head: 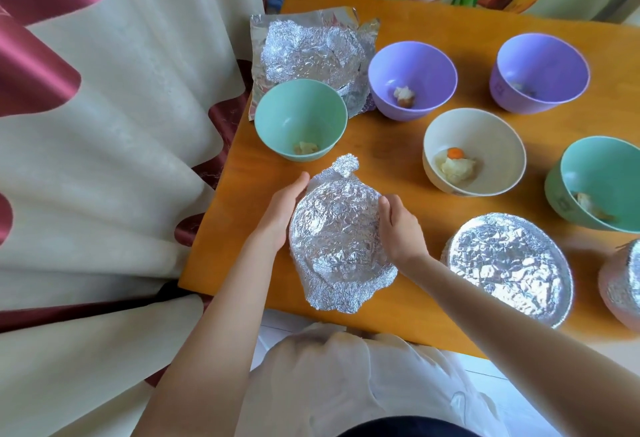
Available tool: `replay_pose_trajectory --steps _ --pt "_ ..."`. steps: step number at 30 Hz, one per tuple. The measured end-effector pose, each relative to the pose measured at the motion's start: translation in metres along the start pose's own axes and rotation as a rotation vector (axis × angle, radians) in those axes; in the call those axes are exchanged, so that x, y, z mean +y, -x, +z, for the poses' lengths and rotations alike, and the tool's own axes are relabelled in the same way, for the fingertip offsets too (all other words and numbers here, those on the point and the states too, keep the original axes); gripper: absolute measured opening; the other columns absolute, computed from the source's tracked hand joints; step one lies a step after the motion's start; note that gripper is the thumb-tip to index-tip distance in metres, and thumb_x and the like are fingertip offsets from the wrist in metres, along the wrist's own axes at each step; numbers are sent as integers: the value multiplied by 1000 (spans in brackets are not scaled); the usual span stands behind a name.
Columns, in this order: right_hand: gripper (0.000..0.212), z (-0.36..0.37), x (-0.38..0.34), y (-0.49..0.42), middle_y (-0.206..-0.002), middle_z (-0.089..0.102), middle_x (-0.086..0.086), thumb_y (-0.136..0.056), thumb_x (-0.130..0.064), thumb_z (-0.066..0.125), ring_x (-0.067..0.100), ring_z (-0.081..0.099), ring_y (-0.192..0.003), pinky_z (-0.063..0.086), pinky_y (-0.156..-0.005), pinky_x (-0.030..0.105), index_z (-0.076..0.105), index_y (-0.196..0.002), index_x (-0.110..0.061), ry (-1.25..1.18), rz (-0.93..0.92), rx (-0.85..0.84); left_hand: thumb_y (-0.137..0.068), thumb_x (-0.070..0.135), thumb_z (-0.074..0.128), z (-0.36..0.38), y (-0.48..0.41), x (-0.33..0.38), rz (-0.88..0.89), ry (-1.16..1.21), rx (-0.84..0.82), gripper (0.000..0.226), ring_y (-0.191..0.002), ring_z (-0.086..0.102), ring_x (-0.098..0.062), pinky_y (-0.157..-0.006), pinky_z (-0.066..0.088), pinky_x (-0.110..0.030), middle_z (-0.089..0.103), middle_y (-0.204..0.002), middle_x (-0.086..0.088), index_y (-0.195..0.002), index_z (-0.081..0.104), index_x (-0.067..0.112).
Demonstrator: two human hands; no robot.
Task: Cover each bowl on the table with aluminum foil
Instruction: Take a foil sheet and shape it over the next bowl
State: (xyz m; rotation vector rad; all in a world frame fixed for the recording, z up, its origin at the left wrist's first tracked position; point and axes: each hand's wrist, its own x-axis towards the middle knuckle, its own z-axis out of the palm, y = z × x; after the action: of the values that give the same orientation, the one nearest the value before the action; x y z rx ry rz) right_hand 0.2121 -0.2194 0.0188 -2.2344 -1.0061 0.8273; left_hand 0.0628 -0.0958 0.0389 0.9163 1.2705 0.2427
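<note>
foil-covered bowl (337, 228) sits at lower centre of frame. left hand (284, 209) and right hand (398, 228) curl round its sides.

Five uncovered bowls (300, 124); three foil-covered bowls (337, 228); one loose foil pile (311, 52)
</note>
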Motion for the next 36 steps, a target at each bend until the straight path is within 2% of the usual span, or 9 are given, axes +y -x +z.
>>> replay_pose_trajectory --steps 5,8,11,17,21,24,28,32,36 --pt "37 -2 -9 -15 -101 60 12 -103 -36 25 32 55 -96 36 -74 35 49 -115 -11 70 -161 -100 -86 45 62 -4 -1 -4 55 -184 31 42 -111 42 -12 -90 28 -29 50 -115 7 -119 57 20" --pt "43 -3 -17 -29 -126 56 15 -102 -37 26 31 52 -114 37 -88 34 45 -129 -9 94 -221 -129 -77 45 71 -12 2 -15 55 -110 88 40 -109 54 -20 -97 37 -36 63 -111 1 -102 64 15" --pt "46 -6 -22 -31 -133 50 16 -102 -36 29 30 45 -124 33 -99 34 41 -133 -4 19 -174 -16 -68 47 74 -15 6 -25 77 9 158 43 -103 60 -29 -101 41 -49 67 -102 -13 -92 63 13" --pt "54 -15 -6 2 -142 40 14 -101 -40 30 28 37 -132 28 -105 33 30 -141 -3 -192 86 75 -70 47 69 -9 11 -47 84 250 317 31 -88 53 -25 -89 46 -46 55 -92 -3 -77 56 20" --pt "48 -15 -3 11 -94 56 3 -99 -49 29 26 53 -94 37 -75 31 52 -110 -8 -236 291 -6 -81 39 68 -2 16 -56 76 392 374 23 -87 50 -22 -86 45 -43 54 -93 -2 -75 56 20" --pt "40 -16 1 16 -66 46 -3 -98 -46 36 18 44 -64 30 -53 31 43 -72 -16 -250 323 55 -86 38 66 0 16 -61 70 433 380 21 -89 49 -22 -89 45 -44 52 -91 -3 -73 57 23" --pt "41 -15 4 18 -62 41 -1 -100 -36 37 13 36 -55 27 -49 28 36 -65 -16 -243 292 134 -86 42 64 -1 15 -61 51 459 349 20 -95 49 -20 -87 41 -37 54 -92 0 -77 60 24" --pt "44 -9 6 18 -59 34 -1 -102 -33 33 14 30 -52 23 -48 29 32 -62 -15 -369 318 142 -78 45 67 -2 13 -63 6 550 285 41 -115 56 -24 -103 41 -46 62 -121 -2 -111 64 21" --pt "41 -2 7 18 -70 44 9 -102 -38 30 20 41 -65 34 -57 31 47 -79 -9 -573 409 63 -86 44 59 0 17 -61 -44 606 254 44 -103 62 -25 -96 47 -48 66 -114 -7 -120 61 16"
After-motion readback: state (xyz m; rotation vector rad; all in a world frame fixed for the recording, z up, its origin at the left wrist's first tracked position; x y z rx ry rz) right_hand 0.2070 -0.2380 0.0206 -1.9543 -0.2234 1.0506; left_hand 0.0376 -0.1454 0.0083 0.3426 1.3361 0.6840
